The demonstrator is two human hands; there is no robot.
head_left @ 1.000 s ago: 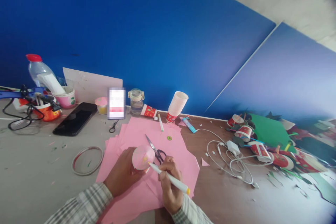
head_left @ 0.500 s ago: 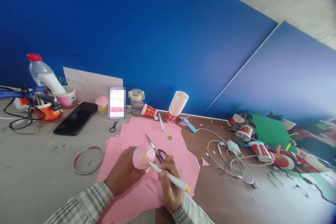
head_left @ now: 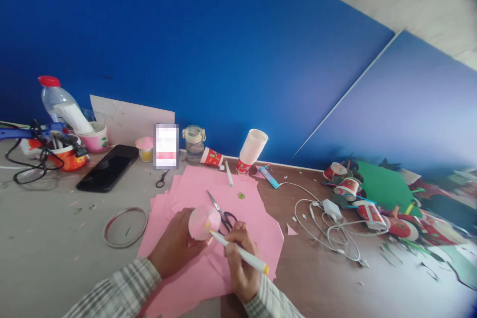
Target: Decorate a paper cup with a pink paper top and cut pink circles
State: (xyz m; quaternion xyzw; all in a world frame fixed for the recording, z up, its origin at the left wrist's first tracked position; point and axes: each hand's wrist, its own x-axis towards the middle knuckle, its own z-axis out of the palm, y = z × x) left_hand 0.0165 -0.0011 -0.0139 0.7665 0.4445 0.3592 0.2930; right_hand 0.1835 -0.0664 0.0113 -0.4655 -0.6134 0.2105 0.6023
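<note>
My left hand (head_left: 177,243) is wrapped round a paper cup topped with a round pink paper cap (head_left: 199,219); most of the cup is hidden by the cap and fingers. Yellow marks show on the cap's right side. Between the fingers of my right hand (head_left: 244,258) is a white marker (head_left: 246,257) with a yellow end, its tip at the yellow marks. Scissors (head_left: 220,208) with black handles lie partly behind the cup and my right hand. Sheets of pink paper (head_left: 257,228) spread out under both hands.
Behind the paper stand a stack of paper cups (head_left: 253,149) and a lidded jar (head_left: 194,144). On the left are a black phone (head_left: 108,169) and a tape ring (head_left: 124,227). White cables (head_left: 335,231) and several red cups (head_left: 368,213) lie to the right.
The marker tip has shifted very slightly to the left on the pink cap, and the yellow marks look a little larger. Both hands stay almost in place.
</note>
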